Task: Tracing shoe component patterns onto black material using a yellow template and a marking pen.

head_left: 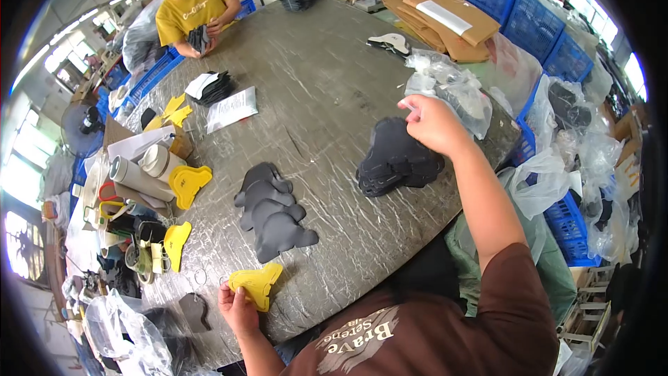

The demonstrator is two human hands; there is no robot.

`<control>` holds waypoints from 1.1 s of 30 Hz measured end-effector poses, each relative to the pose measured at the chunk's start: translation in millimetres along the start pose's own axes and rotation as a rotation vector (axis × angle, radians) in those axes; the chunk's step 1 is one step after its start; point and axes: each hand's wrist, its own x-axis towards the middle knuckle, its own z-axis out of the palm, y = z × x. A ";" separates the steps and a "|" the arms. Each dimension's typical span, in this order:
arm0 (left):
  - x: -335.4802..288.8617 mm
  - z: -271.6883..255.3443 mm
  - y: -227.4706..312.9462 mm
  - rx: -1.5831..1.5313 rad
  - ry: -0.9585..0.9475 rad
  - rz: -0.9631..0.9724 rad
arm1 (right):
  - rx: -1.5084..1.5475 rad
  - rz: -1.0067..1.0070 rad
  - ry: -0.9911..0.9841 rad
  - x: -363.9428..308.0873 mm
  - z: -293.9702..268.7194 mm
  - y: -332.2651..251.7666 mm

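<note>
My left hand, at the table's near edge, pinches a flat yellow curved template between thumb and fingers. My right hand is raised at the right with its fingers closed; a small pale bit shows at the fingertips, too little to name. Just below it lies a pile of dark shaped pieces. Between my hands, several dark grey pieces of similar outline overlap in a fanned row. One more dark piece lies left of my left hand.
Yellow templates, tumblers and tools crowd the left edge. Clear plastic bags and brown cardboard sheets lie at the right. Blue crates stand beyond. Across the table, a person in yellow holds dark pieces.
</note>
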 end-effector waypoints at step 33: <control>4.4 65.9 19.6 0.723 0.020 -0.287 | -0.100 -0.526 -0.319 -142.1 171.2 -15.3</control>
